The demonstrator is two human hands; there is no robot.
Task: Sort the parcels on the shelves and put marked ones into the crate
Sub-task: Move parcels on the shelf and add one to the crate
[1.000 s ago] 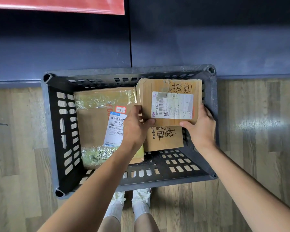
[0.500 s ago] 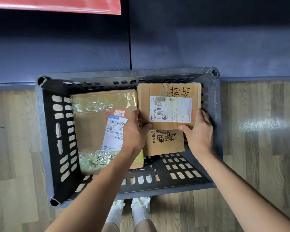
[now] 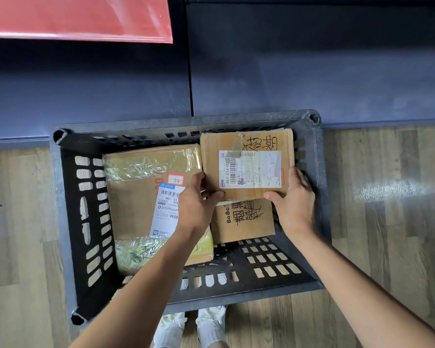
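Feet: two white shoes (image 3: 194, 327) are seen on the wood-plank floor (image 3: 387, 222), just under the near rim of the crate
Crate: a dark slotted plastic crate (image 3: 68, 222) is set on the floor against a dark blue wall panel (image 3: 312, 71); part of its slotted bottom at the near right is left bare
Left grip: the left hand (image 3: 197, 200) is curled on the near left corner of the labelled box, thumb on top at the near edge, fingers along the left side
Right grip: the right hand (image 3: 295, 204) is curled on the near right corner, thumb at the near edge, fingers up the right side
Held parcel: a flat brown cardboard box with a white shipping label and black handwriting (image 3: 246, 167) is pinched between both grips, in the far right corner of the crate; whether its far edge touches the wall cannot be told
Beneath: a smaller brown box with black handwriting (image 3: 244, 221) is partly covered by the held parcel
Beside: a large brown parcel wrapped in clear tape (image 3: 141, 197) lies to the left, its edge near the left hand
Risk: since only the near corners are held, the parcel could tip or slide off the smaller box on release, judged from the partial overlap
Risk: fingers could be caught between parcel and crate wall or neighbouring parcel, the gaps being narrow
Far: a red glossy sheet (image 3: 78, 18) is seen on the wall
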